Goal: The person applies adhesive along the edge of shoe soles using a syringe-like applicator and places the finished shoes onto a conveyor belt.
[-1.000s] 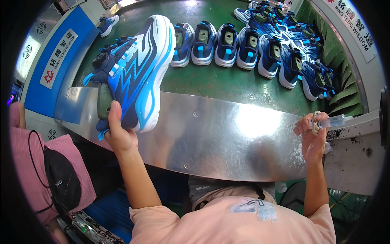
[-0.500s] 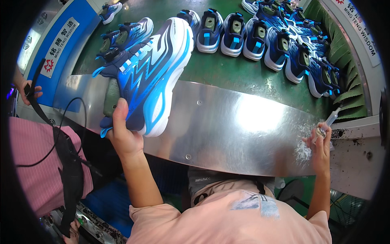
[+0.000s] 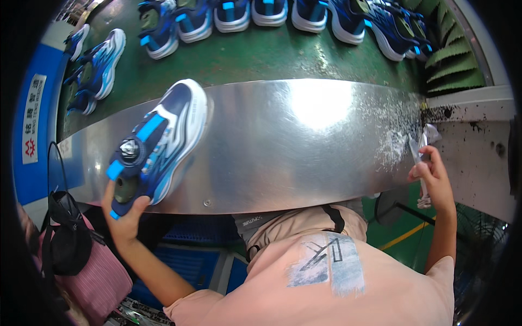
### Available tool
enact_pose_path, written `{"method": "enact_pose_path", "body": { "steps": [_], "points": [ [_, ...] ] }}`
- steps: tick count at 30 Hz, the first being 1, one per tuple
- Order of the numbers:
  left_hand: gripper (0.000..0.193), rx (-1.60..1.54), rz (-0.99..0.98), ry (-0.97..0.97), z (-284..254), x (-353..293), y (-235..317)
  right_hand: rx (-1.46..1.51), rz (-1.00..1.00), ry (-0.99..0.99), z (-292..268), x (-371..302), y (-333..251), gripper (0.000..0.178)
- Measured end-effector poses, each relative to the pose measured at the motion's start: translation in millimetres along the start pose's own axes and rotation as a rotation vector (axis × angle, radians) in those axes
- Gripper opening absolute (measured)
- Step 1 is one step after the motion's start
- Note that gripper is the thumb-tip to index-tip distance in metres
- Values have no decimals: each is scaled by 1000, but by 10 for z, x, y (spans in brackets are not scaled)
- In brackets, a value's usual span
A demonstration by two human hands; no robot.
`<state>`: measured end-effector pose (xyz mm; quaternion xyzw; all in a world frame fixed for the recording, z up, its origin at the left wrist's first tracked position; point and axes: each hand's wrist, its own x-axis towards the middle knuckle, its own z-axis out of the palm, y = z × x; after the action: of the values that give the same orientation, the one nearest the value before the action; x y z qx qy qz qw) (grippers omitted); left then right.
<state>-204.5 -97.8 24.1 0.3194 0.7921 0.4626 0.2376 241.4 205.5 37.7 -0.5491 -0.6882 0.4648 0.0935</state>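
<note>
My left hand (image 3: 129, 218) grips a blue and navy sneaker (image 3: 176, 122) by its heel, over the left part of the metal ledge (image 3: 261, 157). Its upper faces up, toe pointing away and to the right; a round dial (image 3: 130, 149) sits on the tongue and an olive-green shoe last (image 3: 126, 187) fills the opening. At the ledge's right end, my right hand (image 3: 435, 176) is closed around a slim, pale, translucent tool (image 3: 415, 149), whose kind I cannot make out. Crumpled white material (image 3: 430, 133) shows beside its fingers. White residue (image 3: 392, 146) is scattered on the metal nearby.
Beyond the ledge, a green conveyor surface (image 3: 244, 60) carries a row of similar sneakers (image 3: 270, 13), with more sneakers (image 3: 103, 65) at left. Green flaps (image 3: 454, 54) line the right side. Another person in a pink striped garment (image 3: 95, 266) is at lower left.
The sneaker has swung down and left and turned from its side to show its upper. My right hand has shifted slightly with the pale tool. The whole view has moved.
</note>
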Motion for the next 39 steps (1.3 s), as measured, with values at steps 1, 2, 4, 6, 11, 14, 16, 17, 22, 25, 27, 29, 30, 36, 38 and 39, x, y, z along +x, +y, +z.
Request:
{"method": "enact_pose_path", "body": {
  "steps": [1, 2, 4, 6, 11, 14, 16, 17, 22, 25, 27, 29, 30, 36, 38, 39],
  "points": [
    [72, 18, 7, -2, -33, 27, 117, 155, 75, 46, -11, -45, -19, 28],
    [74, 53, -20, -38, -34, 67, 227, 318, 148, 78, -4, -61, -33, 29],
    [74, 46, 146, -99, 44, 171, 430, 611, 66, 48, -1, -89, -73, 33],
    [67, 206, 83, -68, 196, 281, 575, 956, -20, -75, 5, -93, -110, 49],
    [52, 691, 114, 233, 654, 203, 633, 943, -154, -325, 30, -124, -182, 114],
    [50, 838, 525, 322, 854, -136, 488, 770, -139, -228, 51, -136, -200, 137],
    [46, 944, 649, 356, 910, -280, 353, 706, 15, -105, 79, -123, -194, 144],
    [46, 991, 613, 387, 932, -336, 297, 740, 14, -106, 96, -112, -187, 142],
    [46, 1041, 719, 434, 930, -383, 170, 668, -12, -137, 136, -28, -143, 130],
    [38, 1044, 756, 437, 906, -368, 165, 576, 29, -109, 134, -23, -88, 126],
    [38, 1065, 784, 399, 899, -385, 160, 568, 34, -102, 132, -36, -40, 124],
    [38, 1040, 748, 420, 891, -391, 154, 574, -1, -144, 133, -47, 1, 115],
    [39, 987, 775, 389, 865, -364, 156, 574, -40, -192, 132, -47, 12, 106],
    [53, 556, 357, 628, 294, 554, 330, 535, 55, 26, 171, -51, -137, 59],
    [60, 565, 71, 727, -26, 1244, 399, 535, -37, 6, 211, -47, -254, 65],
    [63, 634, -51, 714, -153, 1594, 439, 535, -50, 4, 224, -45, -324, 78]
  ]
}}
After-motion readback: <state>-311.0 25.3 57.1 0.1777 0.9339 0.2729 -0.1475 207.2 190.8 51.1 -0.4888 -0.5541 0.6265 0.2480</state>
